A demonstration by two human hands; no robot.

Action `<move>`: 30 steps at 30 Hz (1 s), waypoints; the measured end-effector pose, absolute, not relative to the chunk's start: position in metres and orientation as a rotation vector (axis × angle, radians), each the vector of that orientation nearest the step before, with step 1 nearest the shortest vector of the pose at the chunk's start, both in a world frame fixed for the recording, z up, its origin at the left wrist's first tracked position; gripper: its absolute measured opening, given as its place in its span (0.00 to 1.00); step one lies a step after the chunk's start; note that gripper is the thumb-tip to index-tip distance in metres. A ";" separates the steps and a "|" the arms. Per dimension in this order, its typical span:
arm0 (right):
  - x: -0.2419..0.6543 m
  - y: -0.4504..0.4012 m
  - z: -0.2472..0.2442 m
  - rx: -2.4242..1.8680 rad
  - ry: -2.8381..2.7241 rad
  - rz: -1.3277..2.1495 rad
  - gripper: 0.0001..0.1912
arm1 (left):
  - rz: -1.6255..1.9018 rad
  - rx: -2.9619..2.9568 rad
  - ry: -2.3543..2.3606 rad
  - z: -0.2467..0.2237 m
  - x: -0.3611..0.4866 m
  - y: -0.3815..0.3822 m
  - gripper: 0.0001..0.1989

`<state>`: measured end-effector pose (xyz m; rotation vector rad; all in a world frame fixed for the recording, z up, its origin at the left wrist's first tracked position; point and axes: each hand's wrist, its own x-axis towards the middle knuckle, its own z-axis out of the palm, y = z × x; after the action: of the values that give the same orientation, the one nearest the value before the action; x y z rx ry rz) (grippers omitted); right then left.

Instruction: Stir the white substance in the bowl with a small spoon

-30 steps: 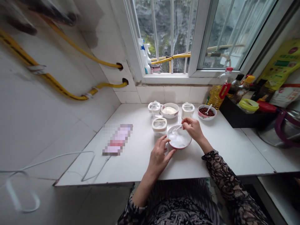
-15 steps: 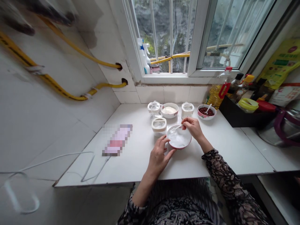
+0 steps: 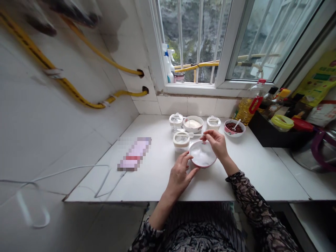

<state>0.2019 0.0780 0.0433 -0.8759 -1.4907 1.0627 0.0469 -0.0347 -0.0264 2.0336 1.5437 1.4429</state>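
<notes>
We look toward a white-framed window (image 3: 236,38), with pale bars (image 3: 200,35) outside it and a rough, greyish surface (image 3: 189,38) behind them. Daylight reaches us through it, soft and cool. Left of the window we see a pale tiled wall (image 3: 26,133), where yellow pipes (image 3: 70,90) run into two dark-edged holes (image 3: 145,90). Below the window spreads a glossy white countertop (image 3: 160,161).
</notes>
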 end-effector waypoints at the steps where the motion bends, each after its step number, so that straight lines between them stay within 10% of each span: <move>1: 0.198 0.075 0.043 -0.854 -1.558 0.984 0.09 | 1.446 2.034 1.542 -0.027 0.047 -0.035 0.15; 9: 0.185 0.068 0.042 -0.643 -2.129 0.262 0.11 | 1.432 2.045 1.535 -0.025 0.047 -0.035 0.16; 30: 0.214 0.080 0.041 -1.099 -1.808 0.657 0.07 | 1.431 2.015 1.527 -0.024 0.046 -0.036 0.14</move>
<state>0.2140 0.0803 0.0409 -1.0990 -1.8085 0.6569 0.0462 -0.0361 -0.0242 2.0155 1.5268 1.4307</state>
